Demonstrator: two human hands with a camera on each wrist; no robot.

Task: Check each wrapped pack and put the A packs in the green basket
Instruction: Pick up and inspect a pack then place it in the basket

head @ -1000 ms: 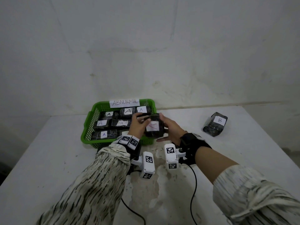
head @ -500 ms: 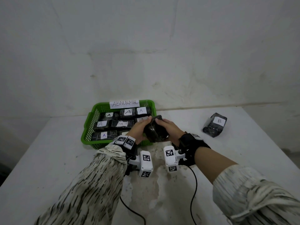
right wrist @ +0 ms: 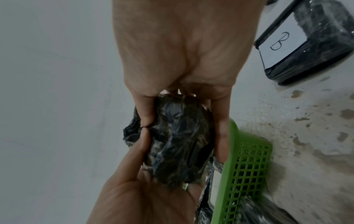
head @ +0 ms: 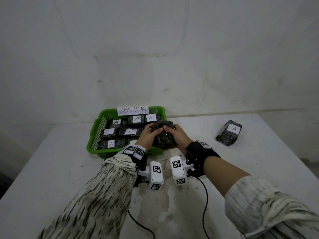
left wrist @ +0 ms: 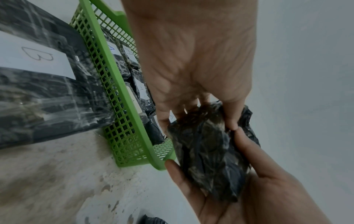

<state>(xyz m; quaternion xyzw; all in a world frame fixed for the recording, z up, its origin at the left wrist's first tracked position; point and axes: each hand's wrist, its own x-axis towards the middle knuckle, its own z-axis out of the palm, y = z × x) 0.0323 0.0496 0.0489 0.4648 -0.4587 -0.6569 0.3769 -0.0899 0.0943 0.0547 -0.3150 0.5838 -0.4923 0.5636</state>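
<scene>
The wrapped pack, label now turned away, gripped by both hands

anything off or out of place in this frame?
One oddity: the green basket packed with A packs carries an "ABNORMAL" sign. A B pack lies alone, askew, on the table to the right. Both hands, left hand and right hand, grip a held pack, label hidden.

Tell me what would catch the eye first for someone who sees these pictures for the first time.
First, the dark wrapped pack held up by the left hand and the right hand, just above the near right corner of the green basket. That basket, at the table's far left, carries an ABNORMAL sign and packs labelled A. One B pack lies alone at the right.
</scene>
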